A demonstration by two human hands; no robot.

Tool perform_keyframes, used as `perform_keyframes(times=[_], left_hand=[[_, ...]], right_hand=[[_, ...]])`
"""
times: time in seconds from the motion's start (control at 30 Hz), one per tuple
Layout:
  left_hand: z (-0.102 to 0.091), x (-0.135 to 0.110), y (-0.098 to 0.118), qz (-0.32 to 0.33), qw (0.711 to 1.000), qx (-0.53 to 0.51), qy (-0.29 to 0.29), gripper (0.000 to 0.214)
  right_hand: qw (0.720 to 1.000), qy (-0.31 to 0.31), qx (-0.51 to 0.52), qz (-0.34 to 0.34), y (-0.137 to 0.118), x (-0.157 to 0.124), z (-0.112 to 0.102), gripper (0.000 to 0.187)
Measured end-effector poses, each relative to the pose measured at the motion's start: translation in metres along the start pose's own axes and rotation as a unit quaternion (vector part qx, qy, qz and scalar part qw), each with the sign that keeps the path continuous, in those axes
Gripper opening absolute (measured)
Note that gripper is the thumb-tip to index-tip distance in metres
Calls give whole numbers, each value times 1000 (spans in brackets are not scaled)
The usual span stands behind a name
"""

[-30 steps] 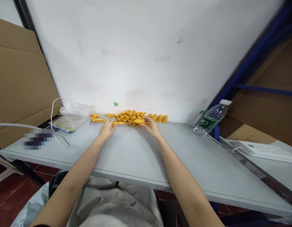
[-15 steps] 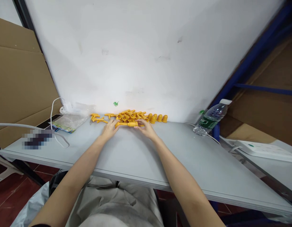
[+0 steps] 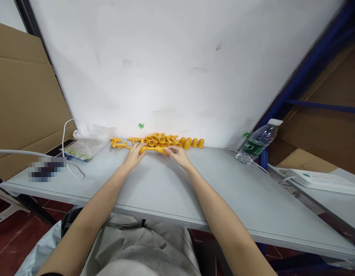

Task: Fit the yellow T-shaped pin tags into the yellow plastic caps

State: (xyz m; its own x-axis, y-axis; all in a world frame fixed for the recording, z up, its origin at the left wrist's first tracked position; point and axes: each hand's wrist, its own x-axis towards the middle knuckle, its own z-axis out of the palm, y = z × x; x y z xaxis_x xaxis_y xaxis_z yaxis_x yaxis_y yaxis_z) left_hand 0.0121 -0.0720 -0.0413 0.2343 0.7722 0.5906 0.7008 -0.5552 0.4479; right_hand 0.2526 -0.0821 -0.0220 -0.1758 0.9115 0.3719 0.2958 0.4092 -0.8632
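A yellow plastic piece [image 3: 153, 149] with a ribbed shaft and a wider end lies crosswise between my hands, just above the table. My left hand [image 3: 134, 155] is closed round its left end. At the wider end, the fingers of my right hand [image 3: 179, 155] are pinched on the piece. Right behind it lies a pile of similar yellow pieces [image 3: 162, 140] with round open ends facing me. Several yellow caps [image 3: 195, 143] stand to the right of the pile. On the left lie yellow T-shaped pieces [image 3: 116, 142] with small bead chains.
A plastic bag [image 3: 92, 143] and a white cable [image 3: 63, 134] lie on the left of the grey table [image 3: 162, 184], near a blurred dark object [image 3: 47, 169]. A water bottle [image 3: 256, 143] leans at the right; beyond is a power strip [image 3: 324, 181]. A white wall [image 3: 177, 69] rises behind.
The yellow piece has shifted slightly up and its wider end has turned. My right hand's fingers have moved up and closed on that end. My left hand stays nearly in place.
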Motion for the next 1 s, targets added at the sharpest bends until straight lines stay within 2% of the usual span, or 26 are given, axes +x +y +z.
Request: perform_keyframes(times=[0.2, 0.37, 0.43, 0.6, 0.73, 0.83, 0.93, 1.0], left_hand=[[-1, 0, 3, 4, 1000, -4, -4, 28], [-3, 0, 1, -23, 1000, -2, -8, 27], [-4, 0, 1, -20, 1000, 3, -7, 27], [-3, -2, 6, 7, 1000, 21, 3, 28], [1, -1, 6, -1, 1000, 26, 12, 29], [2, 0, 4, -16, 1000, 21, 13, 30], [1, 0, 3, -18, 999, 26, 5, 29], [0, -1, 5, -6, 999, 35, -1, 28]], right_hand=[[996, 20, 46, 70, -14, -2, 5, 65], [989, -77, 79, 96, -24, -6, -4, 57], [986, -94, 97, 98, -26, -7, -6, 55], [980, -47, 104, 163, -23, -6, 0, 65], [971, -35, 107, 211, -18, -4, 0, 64], [973, -51, 129, 183, -14, -4, -8, 54], [980, -58, 146, 124, -11, -4, -11, 55], [982, -57, 135, 120, -11, -4, -9, 51]])
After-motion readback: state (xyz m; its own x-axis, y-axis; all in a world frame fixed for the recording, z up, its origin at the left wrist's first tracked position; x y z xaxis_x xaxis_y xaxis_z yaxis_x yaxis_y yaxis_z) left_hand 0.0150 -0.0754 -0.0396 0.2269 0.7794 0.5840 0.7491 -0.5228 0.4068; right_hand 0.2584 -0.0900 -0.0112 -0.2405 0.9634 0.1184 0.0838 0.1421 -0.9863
